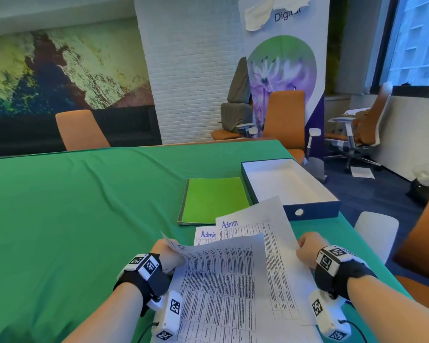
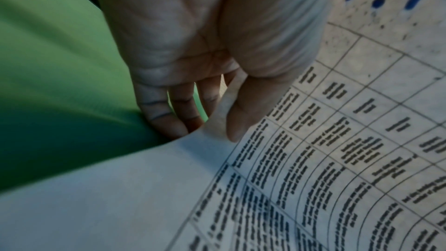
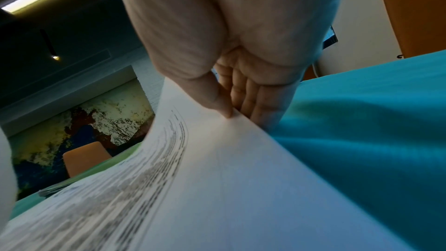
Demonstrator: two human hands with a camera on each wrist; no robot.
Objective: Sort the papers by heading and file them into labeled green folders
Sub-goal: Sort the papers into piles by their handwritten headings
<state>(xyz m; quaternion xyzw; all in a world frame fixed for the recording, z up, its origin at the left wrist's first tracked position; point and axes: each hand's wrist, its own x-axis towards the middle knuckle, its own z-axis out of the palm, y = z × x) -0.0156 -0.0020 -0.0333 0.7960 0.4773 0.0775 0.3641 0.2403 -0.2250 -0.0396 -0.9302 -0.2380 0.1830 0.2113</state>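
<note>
My left hand [image 1: 167,253] pinches the left edge of a printed sheet [image 1: 221,280] headed with blue letters, thumb on top and fingers under it [image 2: 226,119]. My right hand [image 1: 307,246] pinches the right edge of a second sheet [image 1: 280,238] headed "Admin", thumb against its upper face [image 3: 224,110]. Both sheets are lifted and curl above the table. Another "Admin" sheet [image 1: 206,237] lies flat beneath them. A bright green folder [image 1: 213,200] lies shut just beyond the papers.
The table wears a green cloth [image 1: 84,206]. An open box [image 1: 290,184] with a white inside and dark blue walls stands right of the folder. Orange chairs [image 1: 81,131] line the far edge, and another chair [image 1: 424,243] is close on my right.
</note>
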